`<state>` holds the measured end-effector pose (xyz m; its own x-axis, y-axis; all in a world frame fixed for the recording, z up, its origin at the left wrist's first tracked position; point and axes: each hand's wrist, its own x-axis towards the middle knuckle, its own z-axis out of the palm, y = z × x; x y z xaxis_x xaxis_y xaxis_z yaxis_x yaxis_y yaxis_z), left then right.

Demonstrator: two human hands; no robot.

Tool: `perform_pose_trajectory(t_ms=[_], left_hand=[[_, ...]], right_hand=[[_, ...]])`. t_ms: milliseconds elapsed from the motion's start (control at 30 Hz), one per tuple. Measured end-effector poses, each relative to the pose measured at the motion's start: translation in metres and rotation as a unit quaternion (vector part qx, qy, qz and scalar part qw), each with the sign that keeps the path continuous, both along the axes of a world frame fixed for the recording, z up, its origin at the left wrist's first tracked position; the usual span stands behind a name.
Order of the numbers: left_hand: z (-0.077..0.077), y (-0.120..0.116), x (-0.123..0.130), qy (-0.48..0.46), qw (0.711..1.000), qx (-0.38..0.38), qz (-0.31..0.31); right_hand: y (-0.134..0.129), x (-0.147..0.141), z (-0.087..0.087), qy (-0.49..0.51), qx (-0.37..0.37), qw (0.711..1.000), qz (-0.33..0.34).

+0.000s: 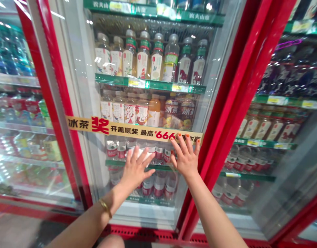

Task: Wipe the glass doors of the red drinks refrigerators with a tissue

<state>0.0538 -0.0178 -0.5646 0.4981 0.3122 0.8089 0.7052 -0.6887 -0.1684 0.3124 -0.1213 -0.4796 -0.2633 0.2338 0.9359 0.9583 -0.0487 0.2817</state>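
The left hand (134, 170) and right hand (185, 160) are pressing against a glass cooler door (96, 113), with bottled water (159, 186) standing behind the fingers and a printed strip (132, 129) running just above them.

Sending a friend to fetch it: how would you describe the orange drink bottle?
On the red-framed drinks cooler, take the glass door where the left hand and right hand rest. Just above its yellow promotional strip, among white-labelled bottles, stands the orange bottle, the only plainly orange drink there.
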Motion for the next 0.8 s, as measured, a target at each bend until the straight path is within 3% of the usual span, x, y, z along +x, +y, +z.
perform_pose_trajectory(t_ms=[67,100,133,200,267,333,433,500,533,567,633,700,800], left_hand=[[-0.050,-0.003,-0.015,0.022,1.000,-0.008,0.005],[-0.065,-0.003,-0.025,0.023,1.000,-0.010,0.008],[-0.072,-0.002,-0.035,0.017,1.000,-0.011,0.014],[-0.061,0.001,-0.052,-0.017,0.999,-0.012,0.037],[-0.023,0.005,-0.060,-0.077,0.994,-0.015,0.073],[0.033,0.009,-0.055,-0.142,0.985,-0.016,0.099],[0.113,0.009,-0.028,-0.189,0.978,-0.010,0.084],[0.142,0.005,-0.003,-0.187,0.980,0.005,0.066],[0.146,0.002,0.009,-0.174,0.983,0.019,0.054],[0.142,-0.001,0.019,-0.155,0.986,0.037,0.040],[0.117,-0.007,0.034,-0.100,0.993,0.067,0.009],[0.073,-0.012,0.038,-0.052,0.995,0.081,-0.014],[0.001,-0.016,0.022,-0.009,0.997,0.071,-0.033]], right_hand=[[0.000,0.000,0.000,-0.001,0.004,1.000,0.003],[0.000,-0.001,0.001,-0.001,0.006,1.000,0.004],[0.001,-0.001,0.001,-0.002,0.008,1.000,0.005],[0.001,-0.002,0.001,-0.003,0.012,1.000,0.004],[0.002,-0.003,0.001,-0.004,0.015,1.000,0.001],[0.002,-0.004,0.001,-0.005,0.017,1.000,-0.005],[0.002,-0.005,0.001,-0.003,0.025,1.000,-0.013],[0.002,-0.004,0.001,-0.002,0.023,1.000,-0.014],[0.002,-0.003,0.000,-0.003,0.019,1.000,-0.013],[0.002,-0.003,0.000,-0.003,0.015,1.000,-0.011],[0.003,-0.001,-0.002,-0.002,0.005,1.000,-0.009],[0.004,0.001,-0.003,0.000,-0.002,1.000,-0.007],[0.004,0.002,-0.004,0.003,-0.014,1.000,-0.004]])
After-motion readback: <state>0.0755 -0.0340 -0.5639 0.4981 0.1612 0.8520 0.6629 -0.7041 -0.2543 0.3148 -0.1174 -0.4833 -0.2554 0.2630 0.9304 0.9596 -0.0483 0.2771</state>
